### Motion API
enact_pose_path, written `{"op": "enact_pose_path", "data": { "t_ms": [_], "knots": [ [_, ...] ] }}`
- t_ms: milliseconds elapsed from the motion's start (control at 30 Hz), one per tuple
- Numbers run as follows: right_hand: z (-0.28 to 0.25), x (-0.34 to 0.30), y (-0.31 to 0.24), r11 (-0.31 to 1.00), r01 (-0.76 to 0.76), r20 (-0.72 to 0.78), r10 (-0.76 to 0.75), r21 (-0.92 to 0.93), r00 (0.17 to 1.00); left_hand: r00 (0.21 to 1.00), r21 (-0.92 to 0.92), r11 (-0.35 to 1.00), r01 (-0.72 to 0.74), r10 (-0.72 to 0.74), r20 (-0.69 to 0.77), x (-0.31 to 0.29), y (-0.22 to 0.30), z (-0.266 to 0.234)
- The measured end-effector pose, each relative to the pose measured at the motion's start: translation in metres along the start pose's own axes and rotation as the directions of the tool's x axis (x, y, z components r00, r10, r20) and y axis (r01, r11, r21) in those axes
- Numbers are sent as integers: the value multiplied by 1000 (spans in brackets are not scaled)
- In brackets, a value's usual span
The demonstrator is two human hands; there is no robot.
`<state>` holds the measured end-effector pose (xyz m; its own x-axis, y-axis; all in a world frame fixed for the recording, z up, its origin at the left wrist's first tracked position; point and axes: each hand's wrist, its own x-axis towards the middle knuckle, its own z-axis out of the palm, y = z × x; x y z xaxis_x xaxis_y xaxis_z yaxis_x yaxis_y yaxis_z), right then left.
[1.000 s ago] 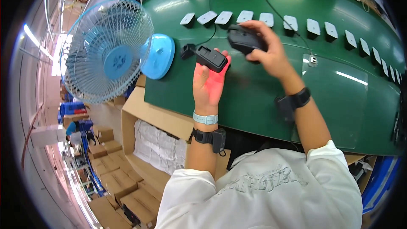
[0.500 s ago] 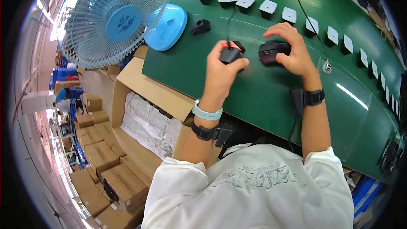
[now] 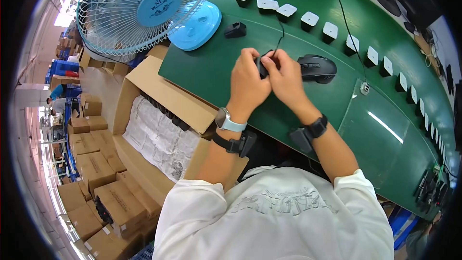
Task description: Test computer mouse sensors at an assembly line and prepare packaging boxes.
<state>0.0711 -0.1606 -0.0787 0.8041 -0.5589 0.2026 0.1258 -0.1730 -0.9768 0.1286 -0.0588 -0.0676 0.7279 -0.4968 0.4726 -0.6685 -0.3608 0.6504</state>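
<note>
Close together over the green table (image 3: 298, 115), my two hands meet around a small black block-shaped device (image 3: 262, 69). My left hand (image 3: 247, 85) is closed on its left side. The fingers of my right hand (image 3: 288, 78) pinch at its far end, where a thin black cable (image 3: 283, 32) runs in; my fingers hide the joint. Just right of my right hand a black computer mouse (image 3: 317, 69) lies on the table, untouched. A similar small black block (image 3: 235, 30) sits beyond my left hand.
A blue fan (image 3: 159, 7) stands at the far left. Several black blocks with white tops (image 3: 309, 19) line the far side in a curved row. A cable ends in a small connector (image 3: 365, 88) on a clear sheet. An open carton (image 3: 187, 108) stands left of the table.
My right hand has left the mouse and moved left to the black device in my left hand. The red glow on the device no longer shows. The view has shifted slightly.
</note>
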Motion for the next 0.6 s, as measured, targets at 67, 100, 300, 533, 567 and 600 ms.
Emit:
{"op": "enact_pose_path", "data": {
  "t_ms": [67,100,300,533,567,600],
  "knots": [
    [12,4,13,986,155,-102,-161,-64,982,999,61,998,-26,23,49,9,-8,-3],
    [6,10,20,985,157,-109,-164,-69,980,998,54,998,-32,30,51,12,-13,-6],
    [-12,20,21,961,51,-208,7,270,978,984,53,983,-174,172,40,45,-58,-24],
    [-20,21,34,927,112,-203,-40,357,978,989,15,996,-92,90,120,36,-53,13],
    [-20,22,33,926,115,-211,-39,361,977,976,105,980,-171,154,151,30,-45,14],
    [-22,24,32,929,108,-203,-37,353,979,969,227,954,-195,151,195,24,-36,16]
  ]
}}
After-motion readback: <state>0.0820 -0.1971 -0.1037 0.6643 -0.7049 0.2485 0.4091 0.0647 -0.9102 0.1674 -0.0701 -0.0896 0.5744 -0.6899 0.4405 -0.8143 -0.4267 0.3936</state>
